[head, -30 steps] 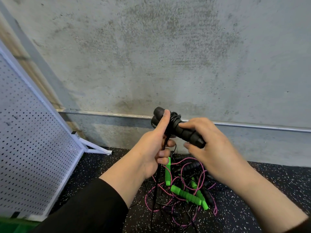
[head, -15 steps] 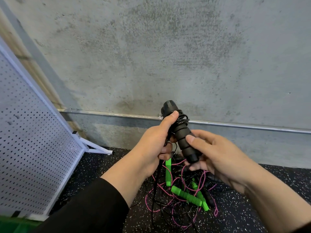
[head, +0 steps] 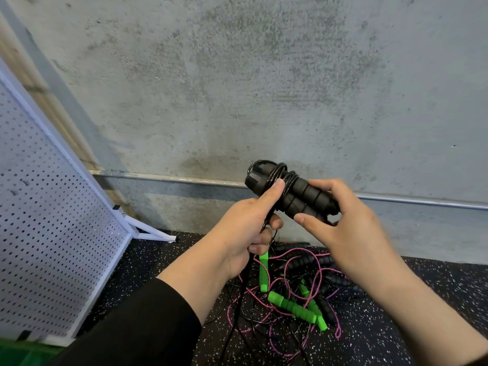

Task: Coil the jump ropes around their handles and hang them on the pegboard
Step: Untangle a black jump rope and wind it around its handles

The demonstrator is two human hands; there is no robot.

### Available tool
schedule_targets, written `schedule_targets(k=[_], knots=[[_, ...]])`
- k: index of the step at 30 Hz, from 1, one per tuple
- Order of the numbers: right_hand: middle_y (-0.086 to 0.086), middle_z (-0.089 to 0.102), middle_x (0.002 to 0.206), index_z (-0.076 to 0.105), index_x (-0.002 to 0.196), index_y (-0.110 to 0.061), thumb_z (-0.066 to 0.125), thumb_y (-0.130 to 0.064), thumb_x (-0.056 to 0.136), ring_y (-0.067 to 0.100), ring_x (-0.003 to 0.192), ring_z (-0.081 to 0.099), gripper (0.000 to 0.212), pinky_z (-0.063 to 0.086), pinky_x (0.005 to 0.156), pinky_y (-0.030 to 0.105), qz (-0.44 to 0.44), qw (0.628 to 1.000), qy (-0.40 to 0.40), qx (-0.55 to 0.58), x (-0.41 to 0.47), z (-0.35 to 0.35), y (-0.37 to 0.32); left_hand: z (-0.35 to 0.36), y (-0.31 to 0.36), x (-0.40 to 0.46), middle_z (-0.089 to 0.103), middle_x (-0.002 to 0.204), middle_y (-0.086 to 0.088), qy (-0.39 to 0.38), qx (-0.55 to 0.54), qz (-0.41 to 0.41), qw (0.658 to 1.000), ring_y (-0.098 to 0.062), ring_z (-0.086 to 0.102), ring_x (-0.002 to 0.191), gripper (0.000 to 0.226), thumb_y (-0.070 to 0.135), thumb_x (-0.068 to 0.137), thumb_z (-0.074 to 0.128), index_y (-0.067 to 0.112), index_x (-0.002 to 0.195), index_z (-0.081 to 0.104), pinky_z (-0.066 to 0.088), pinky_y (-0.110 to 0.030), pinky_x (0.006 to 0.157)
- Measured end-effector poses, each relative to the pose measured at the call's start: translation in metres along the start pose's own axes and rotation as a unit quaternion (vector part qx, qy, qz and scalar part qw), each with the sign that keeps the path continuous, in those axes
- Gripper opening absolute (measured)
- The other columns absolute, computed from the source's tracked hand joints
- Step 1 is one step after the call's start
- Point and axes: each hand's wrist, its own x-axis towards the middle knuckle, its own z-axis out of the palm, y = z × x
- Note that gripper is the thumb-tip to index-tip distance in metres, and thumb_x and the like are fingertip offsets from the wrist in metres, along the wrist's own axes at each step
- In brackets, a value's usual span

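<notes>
The pegboard (head: 52, 220) is cut off at the left edge, its pegs perhaps too small to tell

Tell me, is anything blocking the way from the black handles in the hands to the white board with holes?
Nothing visible blocks it. The black handles sit in both hands, and the pegboard stands to the left with open air between. The rope's loose tail still hangs down.

Both hands — left hand (head: 245, 228), right hand (head: 346, 231) — grip the rope-wrapped black handles (head: 295, 194).
</notes>
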Motion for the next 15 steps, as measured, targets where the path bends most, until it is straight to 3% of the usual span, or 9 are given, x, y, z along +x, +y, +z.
schedule_targets(k=[2,4,5,7,9,11,13,15], knots=[[-0.026,0.066,0.097,0.055,0.109,-0.050,0.079,-0.033,0.083,-0.014,0.098,0.055,0.039,0.038,0.075,0.002,-0.008,1.000,-0.008,0.007,0.001,-0.001,0.000,-0.001,0.000,0.000,0.048,0.066,0.005,-0.007,-0.016,0.000,1.000,-0.007,0.021,0.044,0.043,0.067,0.089,0.059,0.026,0.080,0.063,0.011,-0.022,0.044],[-0.012,0.071,0.095,0.061,0.109,-0.043,0.070,-0.049,0.085,0.002,0.090,0.066,0.027,0.047,0.073,0.012,0.032,0.996,-0.010,0.087,0.003,-0.003,-0.003,-0.002,0.000,-0.001,0.046,0.067,0.004,-0.014,-0.027,0.002,1.000,-0.006,0.020,0.044,0.043,0.066,0.090,0.059,0.025,0.077,0.058,0.012,-0.022,0.043],[0.000,0.072,0.095,0.064,0.111,-0.037,0.060,-0.059,0.084,0.017,0.083,0.071,0.035,0.054,0.069,0.020,0.079,0.983,-0.016,0.163,0.004,-0.004,-0.004,-0.001,0.001,-0.001,0.045,0.067,0.005,-0.018,-0.030,0.005,0.999,-0.006,0.020,0.045,0.042,0.064,0.091,0.058,0.024,0.077,0.055,0.011,-0.022,0.043],[0.021,0.073,0.095,0.069,0.114,-0.023,0.043,-0.069,0.084,0.034,0.067,0.070,0.061,0.060,0.059,0.033,0.201,0.923,-0.069,0.321,0.006,-0.005,-0.007,-0.001,0.001,-0.001,0.045,0.067,0.005,-0.023,-0.030,0.017,0.999,-0.007,0.020,0.045,0.040,0.059,0.094,0.059,0.024,0.076,0.051,0.011,-0.023,0.044],[0.028,0.071,0.089,0.070,0.117,-0.013,0.039,-0.068,0.088,0.033,0.057,0.063,0.069,0.058,0.052,0.033,0.284,0.864,-0.141,0.392,0.006,-0.008,-0.009,0.000,0.001,-0.002,0.046,0.067,0.005,-0.022,-0.023,0.027,0.999,-0.007,0.020,0.046,0.040,0.056,0.094,0.059,0.024,0.073,0.050,0.011,-0.023,0.044],[0.025,0.065,0.084,0.069,0.121,-0.010,0.043,-0.063,0.092,0.029,0.055,0.056,0.066,0.052,0.046,0.029,0.310,0.820,-0.198,0.439,0.006,-0.010,-0.005,0.000,0.000,-0.002,0.045,0.067,0.005,-0.024,-0.013,0.027,0.999,-0.007,0.020,0.046,0.039,0.057,0.094,0.059,0.024,0.074,0.052,0.012,-0.022,0.043],[0.021,0.059,0.081,0.068,0.123,-0.008,0.047,-0.058,0.094,0.025,0.055,0.049,0.062,0.047,0.045,0.027,0.306,0.800,-0.214,0.470,0.007,-0.011,-0.003,0.000,0.001,-0.002,0.046,0.068,0.004,-0.032,-0.004,0.024,0.999,-0.007,0.020,0.046,0.040,0.061,0.093,0.058,0.024,0.078,0.055,0.013,-0.022,0.043],[0.020,0.057,0.079,0.066,0.122,-0.003,0.048,-0.053,0.096,0.022,0.054,0.045,0.060,0.043,0.045,0.026,0.287,0.806,-0.192,0.481,0.006,-0.010,-0.003,-0.001,0.002,-0.002,0.046,0.070,0.004,-0.042,-0.007,0.019,0.999,-0.008,0.020,0.047,0.043,0.066,0.091,0.057,0.024,0.082,0.057,0.014,-0.022,0.044]])
